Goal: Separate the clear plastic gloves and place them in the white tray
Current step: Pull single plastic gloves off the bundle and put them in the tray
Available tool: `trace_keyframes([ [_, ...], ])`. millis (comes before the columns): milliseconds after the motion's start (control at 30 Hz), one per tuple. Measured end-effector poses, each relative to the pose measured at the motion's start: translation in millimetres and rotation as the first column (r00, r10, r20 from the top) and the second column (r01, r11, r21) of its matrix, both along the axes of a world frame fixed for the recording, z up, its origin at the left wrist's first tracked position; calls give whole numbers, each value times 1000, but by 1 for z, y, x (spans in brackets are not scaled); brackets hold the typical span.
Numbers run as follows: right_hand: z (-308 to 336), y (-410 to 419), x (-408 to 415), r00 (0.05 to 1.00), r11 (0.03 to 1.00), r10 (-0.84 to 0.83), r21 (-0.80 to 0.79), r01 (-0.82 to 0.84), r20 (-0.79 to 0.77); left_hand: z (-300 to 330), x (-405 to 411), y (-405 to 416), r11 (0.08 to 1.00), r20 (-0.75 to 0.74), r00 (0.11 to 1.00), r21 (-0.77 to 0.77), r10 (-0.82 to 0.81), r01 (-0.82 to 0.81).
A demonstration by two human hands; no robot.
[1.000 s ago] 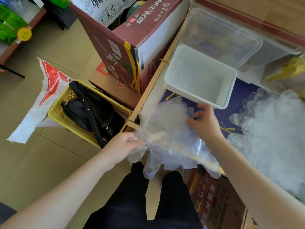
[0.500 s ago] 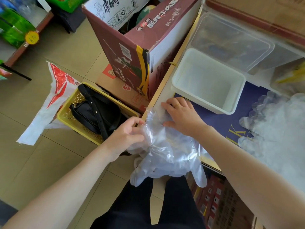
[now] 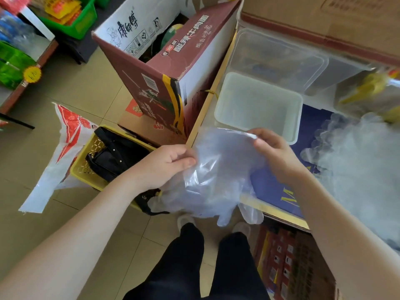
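Note:
A clear plastic glove (image 3: 218, 169) hangs between my hands, cuff up and fingers drooping past the table edge. My left hand (image 3: 166, 165) pinches its left edge. My right hand (image 3: 272, 154) pinches the cuff's upper right corner. The white tray (image 3: 257, 128) stands just beyond the glove on the table, with nothing visible inside. A big heap of clear gloves (image 3: 357, 169) lies to the right on the dark blue surface.
A clear plastic container (image 3: 277, 59) sits behind the tray. A maroon cardboard box (image 3: 164, 74) stands left of the table. On the floor are a yellow basket (image 3: 86, 174) holding a black bag and a red-and-white plastic bag (image 3: 62, 152).
My right hand lifted off the table edge and now pinches the cuff higher up. The glove is raised and spread between both hands, closer to the tray.

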State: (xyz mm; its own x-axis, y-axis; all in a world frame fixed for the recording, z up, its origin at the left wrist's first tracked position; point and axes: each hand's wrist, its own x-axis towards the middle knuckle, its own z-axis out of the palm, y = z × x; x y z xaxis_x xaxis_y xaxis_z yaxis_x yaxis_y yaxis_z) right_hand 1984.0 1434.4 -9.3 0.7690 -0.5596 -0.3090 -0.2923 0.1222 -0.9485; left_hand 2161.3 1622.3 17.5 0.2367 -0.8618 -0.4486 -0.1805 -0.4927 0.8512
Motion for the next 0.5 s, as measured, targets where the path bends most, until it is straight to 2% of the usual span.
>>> trace_keyframes([
  [67, 13, 0, -18, 997, 979, -40, 202, 26, 65, 8, -2, -10, 993, -193, 979, -83, 68, -86],
  [133, 17, 0, -33, 985, 923, -27, 381, -40, 169, 8, -7, -21, 979, -277, 954, -129, 115, -156],
  [233, 22, -6, -49, 972, 940, 44, 319, -117, 229, 2, -21, -42, 962, -385, 903, -113, 188, -248],
  [367, 30, -27, -62, 977, 976, 45, 197, -87, 210, -8, -40, -71, 941, -479, 837, -59, 266, -333],
  [500, 31, -47, -78, 984, 966, 113, 217, -140, 135, -16, -56, -94, 930, -577, 762, -9, 294, -366],
])
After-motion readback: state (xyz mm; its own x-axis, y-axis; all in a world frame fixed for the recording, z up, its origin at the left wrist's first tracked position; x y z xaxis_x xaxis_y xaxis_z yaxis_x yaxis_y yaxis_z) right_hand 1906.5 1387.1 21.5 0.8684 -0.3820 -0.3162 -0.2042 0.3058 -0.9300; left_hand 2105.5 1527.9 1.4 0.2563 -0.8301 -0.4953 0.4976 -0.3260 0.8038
